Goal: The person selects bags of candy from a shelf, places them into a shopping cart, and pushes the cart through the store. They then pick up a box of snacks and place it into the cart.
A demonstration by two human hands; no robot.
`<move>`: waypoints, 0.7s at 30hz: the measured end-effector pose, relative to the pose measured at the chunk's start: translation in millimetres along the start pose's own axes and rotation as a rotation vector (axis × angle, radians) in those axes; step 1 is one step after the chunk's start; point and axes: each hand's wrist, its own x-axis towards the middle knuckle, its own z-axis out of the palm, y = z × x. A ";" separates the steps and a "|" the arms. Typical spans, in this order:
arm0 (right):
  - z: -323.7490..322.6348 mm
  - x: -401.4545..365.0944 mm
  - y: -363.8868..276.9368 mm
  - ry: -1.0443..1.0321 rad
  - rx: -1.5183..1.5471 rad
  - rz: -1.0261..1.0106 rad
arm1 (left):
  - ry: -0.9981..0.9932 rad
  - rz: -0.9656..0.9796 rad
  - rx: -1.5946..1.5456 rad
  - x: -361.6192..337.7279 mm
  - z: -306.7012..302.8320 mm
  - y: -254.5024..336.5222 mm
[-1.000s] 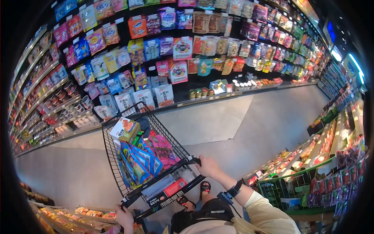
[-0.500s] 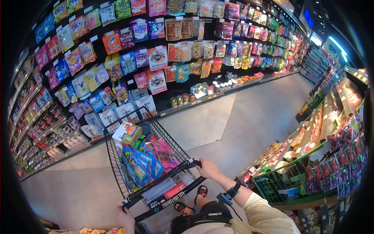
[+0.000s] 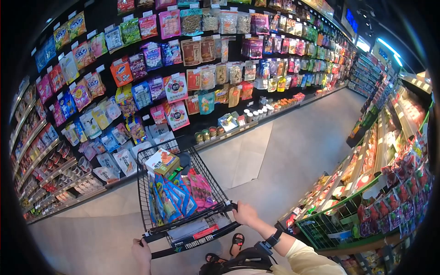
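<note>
A black wire shopping cart [image 3: 143, 201] stands before me, its handlebar [image 3: 192, 242] running across the near end. My right hand [image 3: 245, 214] is closed round the right end of the handle, with a dark band on that wrist. At the left end, my left hand [image 3: 141, 251] has its fingers curled over the bar. Inside the basket lie a white and yellow-green box [image 3: 162, 161], several blue packets [image 3: 178, 200] and pink packets [image 3: 201, 190]. A dark rounded item [image 3: 184, 160] sits beside the box, partly hidden. Under the basket, a red item [image 3: 205, 231] shows on the lower level.
A wall of hanging snack bags [image 3: 156, 85] runs along the far side, with jars [image 3: 213, 132] on its bottom ledge. Tiled floor [image 3: 302, 133] stretches up the aisle. Lit produce shelves [image 3: 353, 176] and a green wire rack [image 3: 327, 231] stand on the right.
The cart appears farther right and slightly lower against the snack wall, and its angle has turned. Both hands stay on the handle; the left hand shows more fully.
</note>
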 end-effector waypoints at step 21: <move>-52.3 70.5 63.1 0.023 -0.041 0.069 | 0.002 -0.083 0.008 74.0 53.4 136.9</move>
